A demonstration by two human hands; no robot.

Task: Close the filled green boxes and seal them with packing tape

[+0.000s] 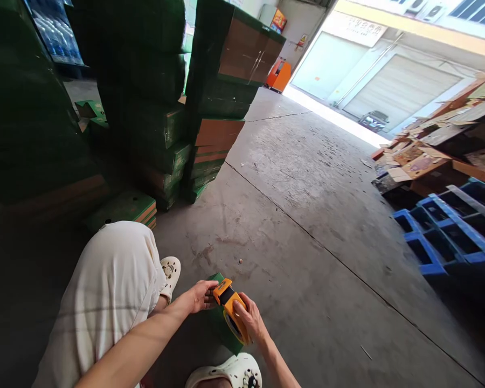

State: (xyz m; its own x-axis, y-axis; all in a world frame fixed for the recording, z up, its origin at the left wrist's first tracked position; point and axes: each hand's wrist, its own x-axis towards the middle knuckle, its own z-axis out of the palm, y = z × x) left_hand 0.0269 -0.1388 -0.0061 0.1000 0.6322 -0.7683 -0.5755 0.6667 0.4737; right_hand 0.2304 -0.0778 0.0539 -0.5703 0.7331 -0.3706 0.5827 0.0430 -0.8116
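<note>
1. Tape dispenser (232, 307), bright orange, right in the middle of the action: it sits tilted over a green carton (223, 330), low between the person's feet.
2. Right hand (248, 319) has it firmly, fingers and thumb wrapped around the dispenser's body, the tape roll (233, 325) showing below.
3. Over on the other side, the left hand (203, 296) comes in with loosely curled fingers, right by the dispenser's head and the carton's upper end; which of them the fingertips touch, I cannot tell.
4. Down on the concrete floor (291, 215), one cream clog (170, 274) lies beyond the left forearm, and a second clog (240, 372) is just beside the carton's lower end.
5. Look left, and stacks of green cartons (153, 124) tower beyond the white trouser leg (113, 269), with flat green cardboard (131, 207) at their foot.
6. Out to the right, blue pallets (448, 231) stand below a heap of opened cardboard boxes (424, 161), and a roller shutter (404, 86) fills the far background.
</note>
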